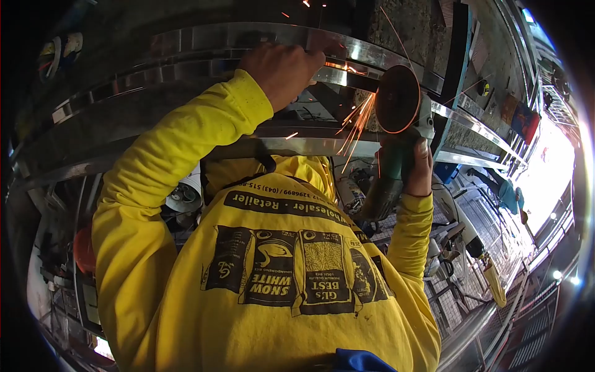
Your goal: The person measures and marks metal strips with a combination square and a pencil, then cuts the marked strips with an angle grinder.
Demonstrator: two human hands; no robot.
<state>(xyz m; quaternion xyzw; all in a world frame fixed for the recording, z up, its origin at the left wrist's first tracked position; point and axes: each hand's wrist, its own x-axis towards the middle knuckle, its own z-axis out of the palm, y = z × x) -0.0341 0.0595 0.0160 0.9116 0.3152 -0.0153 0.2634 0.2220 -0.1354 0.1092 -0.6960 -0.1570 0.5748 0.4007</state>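
Nearest to me, filling the view from 6 o'clock up to the centre, is the person's own yellow long-sleeved shirt (279,279). Its print reads upside down from here: "Wholesaler - Retailer", sacks marked "SNOW WHITE" and "GL's BEST", and a phone number with "(043)" in it, the rest too small for me to read. Past it, toward 3 o'clock, the right hand (421,170) has its grip clenched round the green body of an angle grinder (385,186). I judge it is held upright so the grinding disc (396,99) meets the metal edge-on. I can make out no brand on the tool. Orange sparks (356,121) fan down from the disc toward the shirt, which tells me the disc is touching the steel. Farther out, near 12 o'clock, the left hand (282,71) is closed over the curved stainless steel rail (204,40), just beside the disc. I read that hold as bracing the rail against the grinder's push. More polished steel bands (477,127) run off toward 2 o'clock. Beyond them, at 3 o'clock, a blue cloth (508,192) hangs over metal grating.
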